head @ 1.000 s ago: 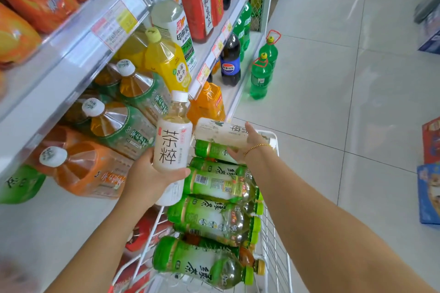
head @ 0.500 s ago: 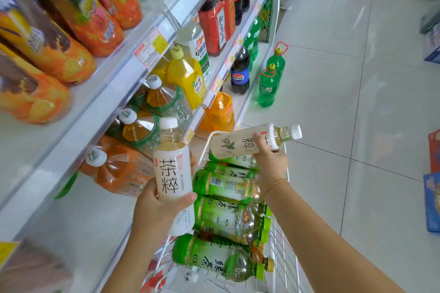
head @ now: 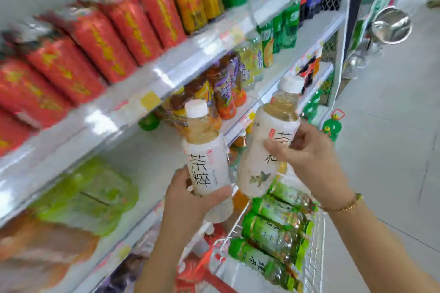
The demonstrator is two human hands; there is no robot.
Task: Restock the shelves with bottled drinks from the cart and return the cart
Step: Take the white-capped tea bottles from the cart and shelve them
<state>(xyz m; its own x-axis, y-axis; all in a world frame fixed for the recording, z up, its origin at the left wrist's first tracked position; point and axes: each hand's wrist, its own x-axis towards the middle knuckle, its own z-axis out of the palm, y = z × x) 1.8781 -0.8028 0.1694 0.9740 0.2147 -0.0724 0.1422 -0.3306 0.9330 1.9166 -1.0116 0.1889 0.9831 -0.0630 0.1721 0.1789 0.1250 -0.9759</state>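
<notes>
A: Hands?

B: Left hand (head: 190, 200) wrapped around the lower body of a white-labelled plastic tea bottle with a white cap (head: 206, 162), upright, black characters facing the camera. Right hand (head: 307, 159) closed on a second white-labelled tea bottle (head: 266, 147), fingers across the label, cap tilted slightly away toward the shelves. A thin gold bracelet (head: 345, 207) sits on the right wrist.

A: Where do the two bottles sit against the cart?

B: Both held above the white wire cart (head: 314, 257), at its near-shelf end. The left-hand bottle is just beside the right-hand one; I cannot tell whether they touch.

A: What is in the cart?

B: Green-labelled clear plastic drink bottles with green caps (head: 273, 233), lying on their sides, stacked one against another along the cart.

A: And the shelving?

B: White metal shelves (head: 166, 74) rise on the far side of the cart from the right arm. Upper level: red shrink-wrapped packs (head: 100, 43), then yellow ones, then green cans further along. The level below holds orange and purple labelled bottles (head: 223, 95). Below that, a pale green pack (head: 90, 195), blurred. Much of the shelf side is smeared by motion.

A: Floor?

B: Pale grey tiles (head: 392, 150) beyond the cart; a small green jug with a red handle (head: 332, 126) stands there near the shelf end.
</notes>
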